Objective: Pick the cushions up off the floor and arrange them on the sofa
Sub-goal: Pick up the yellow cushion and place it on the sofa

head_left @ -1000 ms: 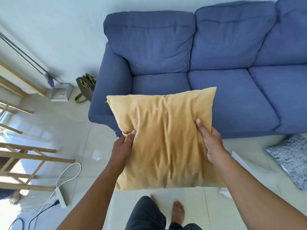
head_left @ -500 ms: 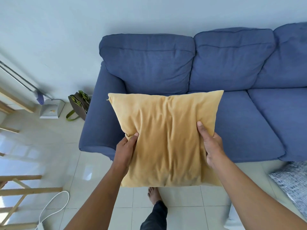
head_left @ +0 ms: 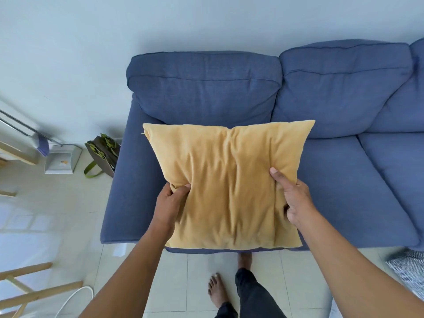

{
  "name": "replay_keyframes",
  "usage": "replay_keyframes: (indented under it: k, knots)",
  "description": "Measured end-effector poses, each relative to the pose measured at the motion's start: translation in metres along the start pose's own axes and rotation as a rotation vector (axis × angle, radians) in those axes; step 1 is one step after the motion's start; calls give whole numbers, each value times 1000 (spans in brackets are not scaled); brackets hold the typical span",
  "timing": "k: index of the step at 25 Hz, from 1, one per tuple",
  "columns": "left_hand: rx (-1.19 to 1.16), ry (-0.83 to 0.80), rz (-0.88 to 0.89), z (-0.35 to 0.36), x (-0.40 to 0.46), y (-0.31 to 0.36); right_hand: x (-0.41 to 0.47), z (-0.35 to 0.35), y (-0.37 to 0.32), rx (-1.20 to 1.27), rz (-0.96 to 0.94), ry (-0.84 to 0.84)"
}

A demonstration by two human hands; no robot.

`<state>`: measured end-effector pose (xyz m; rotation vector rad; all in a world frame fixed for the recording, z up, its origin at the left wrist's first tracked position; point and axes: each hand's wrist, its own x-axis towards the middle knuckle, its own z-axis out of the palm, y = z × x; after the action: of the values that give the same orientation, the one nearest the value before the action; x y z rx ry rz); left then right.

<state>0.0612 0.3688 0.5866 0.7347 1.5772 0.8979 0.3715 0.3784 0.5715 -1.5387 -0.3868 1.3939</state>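
Note:
A yellow cushion (head_left: 229, 180) hangs in the air over the left seat of the blue sofa (head_left: 206, 88), held by both hands. My left hand (head_left: 169, 203) grips its left edge and my right hand (head_left: 291, 198) grips its right edge, thumbs on the front face. The cushion's top edge reaches the base of the left back pillow. A grey patterned cushion (head_left: 408, 269) lies on the floor at the far right, partly cut off by the frame edge.
A dark bag with green straps (head_left: 103, 154) stands beside the sofa's left arm, next to a white dustpan (head_left: 62, 159). Wooden rails (head_left: 34, 292) and a white cable (head_left: 75, 297) are at lower left. My bare feet (head_left: 218, 290) stand on pale tiles before the sofa.
I have stepped closer to the sofa. The yellow cushion has moved forward from in front of the sofa's edge to over its left seat, both hands still gripping it.

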Motion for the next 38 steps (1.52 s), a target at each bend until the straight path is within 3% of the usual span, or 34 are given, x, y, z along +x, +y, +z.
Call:
replay_keyframes:
  k: [9, 21, 28, 33, 36, 38]
  knots:
    - [-1, 16, -48, 24, 131, 43, 129, 52, -38, -44, 71, -5]
    - [61, 72, -83, 41, 330, 30, 295, 121, -29, -80, 100, 43]
    - [167, 41, -192, 42, 384, 35, 332, 136, -31, -258, 174, 27]
    - [-128, 122, -120, 14, 414, 100, 344, 137, -99, -165, -22, 46]
    - [-72, 40, -46, 17, 417, 127, 348, 147, -122, -319, -23, 2]
    - [-55, 82, 62, 17, 409, 134, 350, 144, -131, -291, -72, 64]
